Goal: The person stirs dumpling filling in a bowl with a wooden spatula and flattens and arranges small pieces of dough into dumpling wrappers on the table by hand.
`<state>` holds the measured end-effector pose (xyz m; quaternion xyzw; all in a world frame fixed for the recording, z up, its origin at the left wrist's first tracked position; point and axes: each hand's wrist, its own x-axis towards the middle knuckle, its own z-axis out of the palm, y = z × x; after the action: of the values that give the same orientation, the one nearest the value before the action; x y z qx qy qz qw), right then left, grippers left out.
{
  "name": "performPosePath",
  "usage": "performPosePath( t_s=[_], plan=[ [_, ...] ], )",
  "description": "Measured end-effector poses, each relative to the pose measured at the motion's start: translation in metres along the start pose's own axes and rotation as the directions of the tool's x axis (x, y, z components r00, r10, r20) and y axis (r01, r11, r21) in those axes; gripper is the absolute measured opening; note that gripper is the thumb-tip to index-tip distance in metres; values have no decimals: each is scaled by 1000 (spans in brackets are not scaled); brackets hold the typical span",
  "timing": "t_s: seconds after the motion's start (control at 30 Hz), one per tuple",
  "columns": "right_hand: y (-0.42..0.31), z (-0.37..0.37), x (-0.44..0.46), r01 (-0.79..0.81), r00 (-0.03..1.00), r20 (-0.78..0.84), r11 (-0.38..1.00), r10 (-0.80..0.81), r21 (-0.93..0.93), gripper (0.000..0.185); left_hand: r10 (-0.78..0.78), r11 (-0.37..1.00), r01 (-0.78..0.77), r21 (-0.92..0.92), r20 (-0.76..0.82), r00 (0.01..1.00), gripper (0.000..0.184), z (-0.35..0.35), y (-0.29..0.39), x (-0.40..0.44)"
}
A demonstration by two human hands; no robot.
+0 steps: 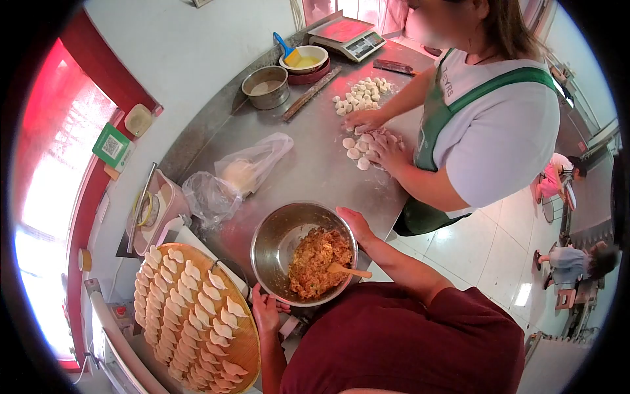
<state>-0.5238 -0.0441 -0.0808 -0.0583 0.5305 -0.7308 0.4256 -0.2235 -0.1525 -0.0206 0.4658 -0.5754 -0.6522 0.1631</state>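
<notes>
Stainless steel makes up the broad grey worktop (pixel 295 171), stretching away beyond a deep, round, shiny metal bowl (pixel 269 253). Past the bowl to the right stands a co-worker (pixel 492 131) in a white short-sleeved top and green apron. Left of the bowl sits a round, yellowish board (pixel 249 341), covered in rows of pale, crimped dumplings (pixel 190 328). The bowl itself is just in front of somebody's maroon short-sleeved shirt (pixel 407 341), and both that person's hands grasp it: the right hand (pixel 354 226) lies against its right side, the left hand (pixel 268 310) touches its near-left side, fingers loosely bent. From where I stand, I can't tell whether the worktop bears any of its weight. Beyond the bowl, to its left, lies a clear plastic bag (pixel 269 151) around a pale lump. Reddish-brown, chunky filling (pixel 318 256) is heaped inside the bowl, with a light-brown spoon (pixel 348 270) leaning over its near-right rim. Smallest are the round, white, floury dough pieces (pixel 353 153), well beyond the bowl, by the co-worker's hands (pixel 392 154).
</notes>
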Motion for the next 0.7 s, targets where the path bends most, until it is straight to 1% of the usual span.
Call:
performPosePath(
  t_s=[0.17, 0.37, 0.47, 0.53, 0.7],
  plan=[
    [-4, 3, -3, -20, 1000, -6, 1000, 20, 11, 34, -13, 1000, 13, -6, -1, 1000, 45, -1, -2, 1],
    [-4, 1, -2, 27, 1000, 6, 999, -27, -39, 34, -3, 1000, 3, -7, -8, 1000, 45, -2, -5, 2],
    [-1, 0, -1, 6, 1000, 4, 1000, -6, -2, 35, -9, 1000, 8, -11, -10, 1000, 43, -1, -5, 2],
    [-1, 1, -1, -4, 1000, -5, 1000, 4, 3, 36, -4, 1000, 4, -5, -11, 1000, 41, -1, -5, 2],
    [-5, 3, -3, -3, 1000, -7, 1000, 3, -5, 38, -20, 1000, 20, 1, -17, 1000, 41, 0, -3, 1]
  ],
)
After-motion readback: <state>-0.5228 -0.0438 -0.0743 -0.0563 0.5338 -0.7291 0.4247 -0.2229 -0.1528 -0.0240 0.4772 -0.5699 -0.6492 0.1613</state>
